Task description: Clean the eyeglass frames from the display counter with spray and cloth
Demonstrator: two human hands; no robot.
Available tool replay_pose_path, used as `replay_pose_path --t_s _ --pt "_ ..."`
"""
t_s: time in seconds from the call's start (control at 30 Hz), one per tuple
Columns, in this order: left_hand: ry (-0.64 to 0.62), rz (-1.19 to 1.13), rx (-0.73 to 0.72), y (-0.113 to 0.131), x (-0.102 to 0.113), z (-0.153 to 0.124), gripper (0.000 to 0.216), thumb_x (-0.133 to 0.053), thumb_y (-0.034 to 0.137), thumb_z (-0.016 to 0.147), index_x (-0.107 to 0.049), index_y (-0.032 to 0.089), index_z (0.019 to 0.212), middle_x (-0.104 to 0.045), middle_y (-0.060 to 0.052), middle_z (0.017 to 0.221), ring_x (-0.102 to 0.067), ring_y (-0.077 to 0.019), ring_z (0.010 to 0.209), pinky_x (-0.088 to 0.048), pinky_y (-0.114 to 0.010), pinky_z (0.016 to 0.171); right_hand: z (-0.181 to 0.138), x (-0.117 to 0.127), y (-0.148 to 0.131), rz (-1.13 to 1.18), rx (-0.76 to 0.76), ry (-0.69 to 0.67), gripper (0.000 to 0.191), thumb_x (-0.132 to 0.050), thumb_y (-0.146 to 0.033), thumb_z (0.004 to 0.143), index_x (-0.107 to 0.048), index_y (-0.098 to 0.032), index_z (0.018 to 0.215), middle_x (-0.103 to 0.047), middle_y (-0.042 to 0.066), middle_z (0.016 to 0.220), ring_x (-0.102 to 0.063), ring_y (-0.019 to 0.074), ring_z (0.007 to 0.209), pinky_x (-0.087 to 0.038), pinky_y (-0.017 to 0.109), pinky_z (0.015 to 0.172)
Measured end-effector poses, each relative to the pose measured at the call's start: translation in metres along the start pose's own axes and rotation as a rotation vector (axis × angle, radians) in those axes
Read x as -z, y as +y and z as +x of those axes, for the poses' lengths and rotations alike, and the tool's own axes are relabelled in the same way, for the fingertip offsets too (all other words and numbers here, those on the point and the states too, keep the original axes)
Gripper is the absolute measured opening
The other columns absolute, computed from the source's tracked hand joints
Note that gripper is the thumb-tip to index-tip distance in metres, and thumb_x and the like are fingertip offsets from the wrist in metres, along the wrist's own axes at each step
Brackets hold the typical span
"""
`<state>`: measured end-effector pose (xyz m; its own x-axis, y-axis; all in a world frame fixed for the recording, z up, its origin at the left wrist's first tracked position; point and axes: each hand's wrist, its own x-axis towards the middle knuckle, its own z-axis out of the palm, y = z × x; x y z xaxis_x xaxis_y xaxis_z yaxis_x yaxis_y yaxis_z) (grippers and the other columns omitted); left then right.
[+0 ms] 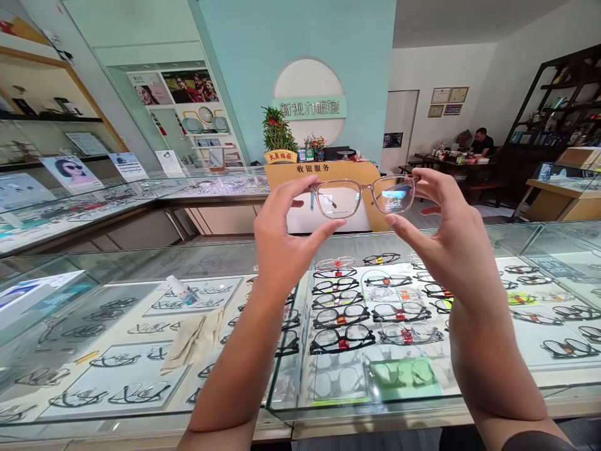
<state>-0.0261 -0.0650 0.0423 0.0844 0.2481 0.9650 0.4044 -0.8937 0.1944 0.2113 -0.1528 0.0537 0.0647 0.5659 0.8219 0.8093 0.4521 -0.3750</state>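
I hold a pair of glasses [364, 195] with a clear, pale pinkish frame up at arm's length above the counter. My left hand [282, 241] pinches the left end of the frame between thumb and fingers. My right hand [439, 232] pinches the right end the same way. The lenses face me and a bright reflection shows in the right lens. A small tag hangs at the left lens.
A glass display counter [328, 407] below holds rows of several dark frames. A beige cloth [195, 341] and a small spray bottle [181, 289] lie on the glass at left. A cashier desk [323, 169] with plants stands ahead. A person sits at a table at the back right [481, 143].
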Motion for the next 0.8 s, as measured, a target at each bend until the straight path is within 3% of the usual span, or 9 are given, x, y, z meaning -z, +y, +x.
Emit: replay_pose_path --t_s 0.1,0.3,0.53,0.67,0.8 --pt "0.051 0.044 -0.068 0.006 -0.002 -0.001 0.061 -0.093 0.042 0.083 -0.069 0.03 0.138 -0.076 -0.007 0.13 -0.072 -0.0299 0.121 -0.063 -0.047 0.096 0.001 0.0 0.003 0.009 -0.001 -0.026 0.064 -0.072 -0.043 0.098 -0.051 -0.028 0.157 -0.07 0.016 0.151 -0.067 0.0388 0.14 -0.064 0.057 0.101" --pt "0.063 0.042 -0.12 0.013 -0.003 -0.003 0.065 -0.095 0.046 0.08 -0.069 0.035 0.139 -0.074 -0.006 0.13 -0.07 -0.0324 0.121 -0.06 -0.055 0.107 0.004 0.001 0.009 0.017 -0.032 -0.08 0.067 -0.071 -0.044 0.098 -0.053 -0.026 0.16 -0.07 0.015 0.151 -0.069 0.039 0.137 -0.063 0.059 0.105" --pt "0.088 0.093 -0.167 0.016 -0.004 -0.004 0.068 -0.092 0.054 0.082 -0.067 0.035 0.142 -0.071 -0.007 0.131 -0.068 -0.0318 0.123 -0.061 -0.052 0.104 0.005 0.001 0.009 0.019 -0.041 -0.107 0.067 -0.069 -0.043 0.098 -0.051 -0.027 0.161 -0.069 0.016 0.153 -0.068 0.0395 0.138 -0.058 0.063 0.11" --pt "0.071 0.07 -0.091 0.011 -0.006 -0.005 0.072 -0.093 0.057 0.08 -0.066 0.038 0.144 -0.065 -0.009 0.139 -0.063 -0.0351 0.132 -0.059 -0.054 0.109 0.004 0.002 0.007 0.009 -0.032 -0.104 0.066 -0.069 -0.044 0.099 -0.052 -0.028 0.16 -0.069 0.015 0.153 -0.067 0.0399 0.139 -0.058 0.063 0.111" --pt "0.083 0.036 -0.022 0.002 -0.008 -0.004 0.069 -0.092 0.053 0.082 -0.068 0.037 0.145 -0.066 -0.009 0.134 -0.065 -0.0335 0.128 -0.061 -0.051 0.103 0.003 0.005 0.005 0.022 -0.015 -0.091 0.065 -0.069 -0.043 0.1 -0.052 -0.028 0.161 -0.068 0.015 0.154 -0.066 0.0391 0.141 -0.06 0.061 0.109"
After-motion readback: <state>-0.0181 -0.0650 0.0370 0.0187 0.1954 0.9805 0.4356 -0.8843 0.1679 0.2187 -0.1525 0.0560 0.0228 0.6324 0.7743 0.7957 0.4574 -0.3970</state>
